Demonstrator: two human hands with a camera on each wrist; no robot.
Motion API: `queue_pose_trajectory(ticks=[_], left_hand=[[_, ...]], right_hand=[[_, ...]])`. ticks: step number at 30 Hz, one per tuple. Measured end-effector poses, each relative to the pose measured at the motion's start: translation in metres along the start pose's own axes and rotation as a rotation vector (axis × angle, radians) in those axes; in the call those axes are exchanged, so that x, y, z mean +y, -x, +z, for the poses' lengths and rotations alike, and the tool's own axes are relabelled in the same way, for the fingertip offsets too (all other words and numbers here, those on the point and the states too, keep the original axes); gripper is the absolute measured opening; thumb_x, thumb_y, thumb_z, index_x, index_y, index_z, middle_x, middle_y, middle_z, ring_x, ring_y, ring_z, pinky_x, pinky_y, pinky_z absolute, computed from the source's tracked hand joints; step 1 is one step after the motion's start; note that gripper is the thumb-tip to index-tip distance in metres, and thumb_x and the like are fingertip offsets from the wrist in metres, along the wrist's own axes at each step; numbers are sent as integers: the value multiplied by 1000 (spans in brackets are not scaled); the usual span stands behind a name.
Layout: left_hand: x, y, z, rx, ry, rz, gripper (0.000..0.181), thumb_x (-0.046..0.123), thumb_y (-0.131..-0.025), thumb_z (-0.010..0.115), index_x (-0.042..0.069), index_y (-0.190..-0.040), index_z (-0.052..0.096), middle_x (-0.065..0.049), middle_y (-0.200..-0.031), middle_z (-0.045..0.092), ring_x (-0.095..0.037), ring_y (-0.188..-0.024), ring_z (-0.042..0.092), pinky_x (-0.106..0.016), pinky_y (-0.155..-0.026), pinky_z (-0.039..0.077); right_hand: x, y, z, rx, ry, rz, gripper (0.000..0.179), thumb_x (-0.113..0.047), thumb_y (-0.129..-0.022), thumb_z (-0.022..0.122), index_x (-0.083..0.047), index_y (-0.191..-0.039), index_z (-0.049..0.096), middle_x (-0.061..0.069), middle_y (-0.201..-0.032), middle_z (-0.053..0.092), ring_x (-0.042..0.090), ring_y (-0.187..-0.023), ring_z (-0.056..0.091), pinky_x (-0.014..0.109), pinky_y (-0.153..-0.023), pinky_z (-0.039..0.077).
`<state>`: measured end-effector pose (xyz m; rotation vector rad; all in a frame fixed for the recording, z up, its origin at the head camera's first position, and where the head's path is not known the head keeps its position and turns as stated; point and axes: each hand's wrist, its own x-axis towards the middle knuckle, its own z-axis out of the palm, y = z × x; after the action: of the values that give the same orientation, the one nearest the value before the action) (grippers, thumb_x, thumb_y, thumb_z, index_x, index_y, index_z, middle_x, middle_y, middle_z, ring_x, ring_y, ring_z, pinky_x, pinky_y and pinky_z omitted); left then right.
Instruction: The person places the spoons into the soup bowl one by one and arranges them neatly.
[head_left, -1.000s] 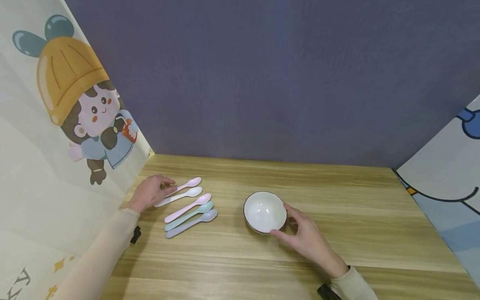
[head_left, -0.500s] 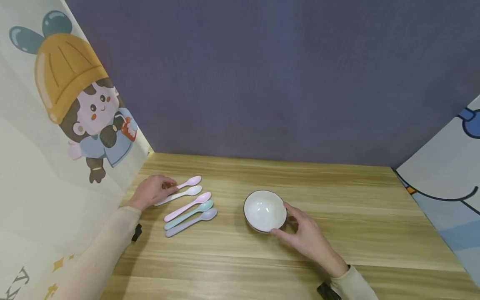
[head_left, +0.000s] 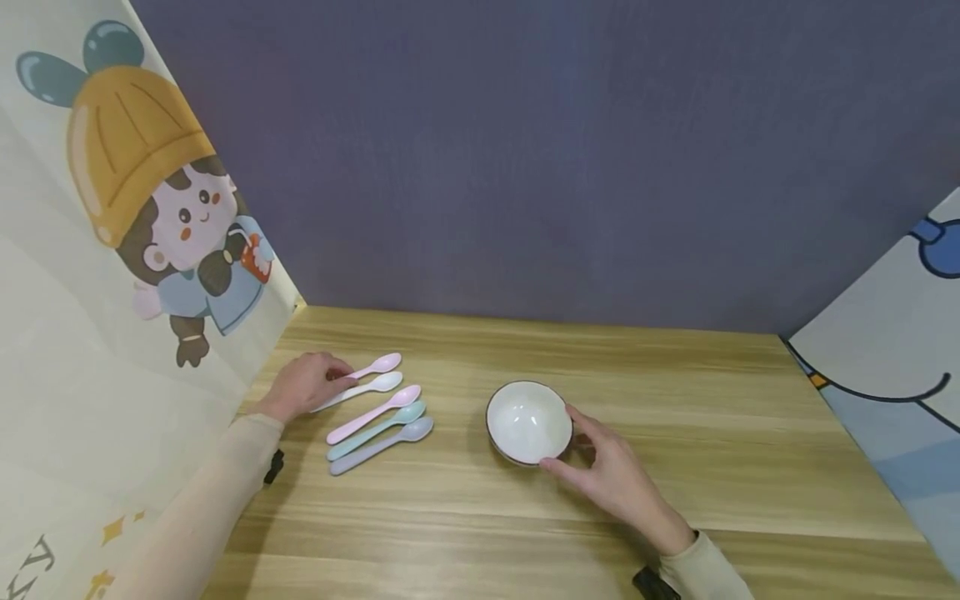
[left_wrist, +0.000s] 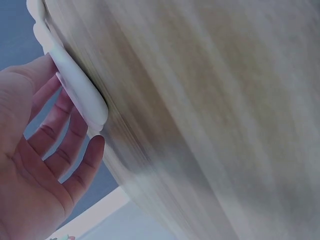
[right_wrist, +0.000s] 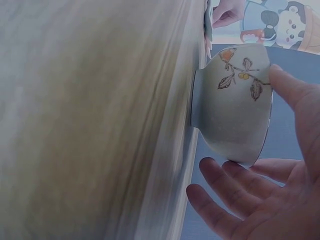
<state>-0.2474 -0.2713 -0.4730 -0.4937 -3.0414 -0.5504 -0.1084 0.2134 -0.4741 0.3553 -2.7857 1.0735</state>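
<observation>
At the far left of a row of spoons, my left hand (head_left: 303,385) pinches the handle of the farthest pink spoon (head_left: 386,362) between thumb and fingers. A white spoon (head_left: 386,382) lies just in front of it, partly covered by that hand. Nearer come another pink spoon (head_left: 375,414), a mint green spoon (head_left: 378,431) and a lavender spoon (head_left: 382,446), all flat on the table. My right hand (head_left: 618,479) holds a white bowl (head_left: 528,423) by its right side, thumb at the rim. Painted leaves and fruit decorate the outside of the upright bowl (right_wrist: 232,115).
The wood-grain table (head_left: 480,533) runs back to a dark blue-grey panel (head_left: 480,167). A cartoon-printed panel (head_left: 67,417) borders it on the left, near my left forearm. Another printed panel (head_left: 885,358) stands on the right.
</observation>
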Motion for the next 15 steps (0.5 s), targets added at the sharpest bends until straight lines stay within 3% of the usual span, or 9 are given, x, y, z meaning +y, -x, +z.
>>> queue_pose_trajectory(ticks=[15], left_hand=[[-4,5,-2,47,31,37,26,31,-100,75,10,-112,83,-6,-99,80,-25,-92,73,-50,-83,58]], right_hand=[[-1,1,-2,-3,42,-3,95,-50,-81,92,-6,-155,54,23,-132,72,32,-104,78,56,-92,62]])
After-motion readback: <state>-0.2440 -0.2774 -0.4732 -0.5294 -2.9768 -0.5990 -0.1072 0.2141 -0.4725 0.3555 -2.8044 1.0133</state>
